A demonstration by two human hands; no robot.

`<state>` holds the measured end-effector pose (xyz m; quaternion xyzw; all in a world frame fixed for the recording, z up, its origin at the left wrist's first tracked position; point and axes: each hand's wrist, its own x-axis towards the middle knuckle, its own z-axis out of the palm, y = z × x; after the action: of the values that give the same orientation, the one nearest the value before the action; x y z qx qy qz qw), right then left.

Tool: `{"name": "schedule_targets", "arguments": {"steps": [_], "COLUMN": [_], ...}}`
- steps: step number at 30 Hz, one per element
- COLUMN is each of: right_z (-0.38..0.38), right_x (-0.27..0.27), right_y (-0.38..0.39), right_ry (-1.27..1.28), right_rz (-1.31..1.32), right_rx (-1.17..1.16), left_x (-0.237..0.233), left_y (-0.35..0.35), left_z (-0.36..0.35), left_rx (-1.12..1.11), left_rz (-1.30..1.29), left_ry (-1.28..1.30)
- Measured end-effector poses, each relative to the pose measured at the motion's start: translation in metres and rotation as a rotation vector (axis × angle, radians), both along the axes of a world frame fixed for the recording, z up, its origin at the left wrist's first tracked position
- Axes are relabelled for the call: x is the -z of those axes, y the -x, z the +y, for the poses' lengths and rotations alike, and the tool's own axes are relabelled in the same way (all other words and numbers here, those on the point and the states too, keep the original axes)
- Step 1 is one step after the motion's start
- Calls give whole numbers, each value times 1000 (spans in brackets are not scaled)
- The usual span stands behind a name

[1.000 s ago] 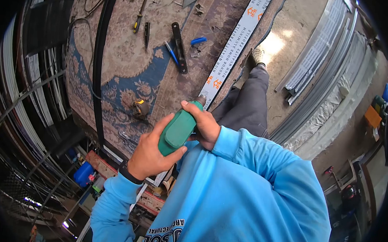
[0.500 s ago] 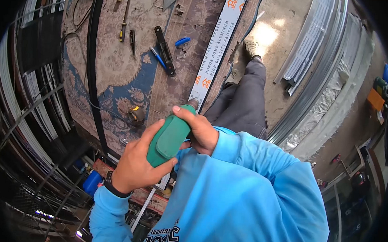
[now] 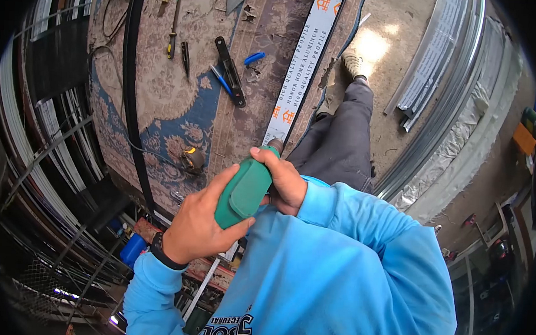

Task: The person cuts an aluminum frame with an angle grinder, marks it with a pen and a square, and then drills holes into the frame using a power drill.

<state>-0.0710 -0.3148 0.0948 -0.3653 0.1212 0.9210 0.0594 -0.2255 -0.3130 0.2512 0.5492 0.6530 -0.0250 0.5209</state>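
Observation:
A green power drill (image 3: pixel 250 189) is gripped between both hands, with the back of its body facing up toward me. My left hand (image 3: pixel 201 220) wraps the rear and left side of the housing, thumb and fingers spread around it. On the right front side my right hand (image 3: pixel 284 183) closes around the drill, its thumb lying along the top near the chuck (image 3: pixel 275 145). The chuck points away from me over the near end of a film-covered aluminum profile (image 3: pixel 304 63). Whether a bit touches the profile is hidden.
The profile lies on a patterned carpet (image 3: pixel 163 77) covering the work surface. On it are a tape measure (image 3: pixel 192 159), a black bar-shaped tool (image 3: pixel 229 71), a blue pen (image 3: pixel 220 79) and a screwdriver (image 3: pixel 172 45). Long metal profiles (image 3: pixel 428 67) lie right; racked lengths (image 3: pixel 30 137) stand left.
Both hands and the drill have shifted slightly right relative to the profile, bringing the chuck farther over its near end. The whole view has also moved a little. The grip stays the same.

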Motion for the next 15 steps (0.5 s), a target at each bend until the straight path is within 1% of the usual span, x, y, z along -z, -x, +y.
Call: {"name": "schedule_targets", "arguments": {"steps": [15], "right_z": [2], "right_x": [5], "right_y": [5], "right_ry": [-12], "right_rz": [-11], "right_rx": [-47], "left_x": [8], "left_y": [9], "left_z": [-1], "left_rx": [-16], "left_rz": [-19], "left_ry": [6]}}
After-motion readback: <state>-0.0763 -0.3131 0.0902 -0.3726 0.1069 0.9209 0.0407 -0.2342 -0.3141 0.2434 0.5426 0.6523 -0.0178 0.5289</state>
